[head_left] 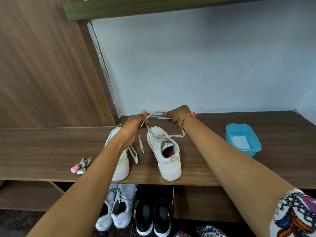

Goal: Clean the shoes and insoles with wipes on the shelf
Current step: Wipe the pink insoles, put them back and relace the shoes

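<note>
We've got both hands up over the shelf [42, 147], working the lace [159, 114] of the R shoe [168, 158]. The left grip [135, 122] pinches one strand btw thumb & fingers. The right grip [176, 115] is curled round the other, so the lace runs taut between them, above & behind the toe. We hold it high, prob. to draw slack out of the eyelets & open the shoe up; we reckon the insole won't come out otherwise. Red lining shows in the opening, so the insole looks not yet removed. The L shoe [122, 168] stands just beside, partly hidden by our forearm, its own lace hanging loose. Both heels face us at the shelf's front edge, within easy reach. The wipes [240, 142] lie in the blue tub [237, 125] off to the R, apart from both hands, so we judge no wiping has begun.
</note>
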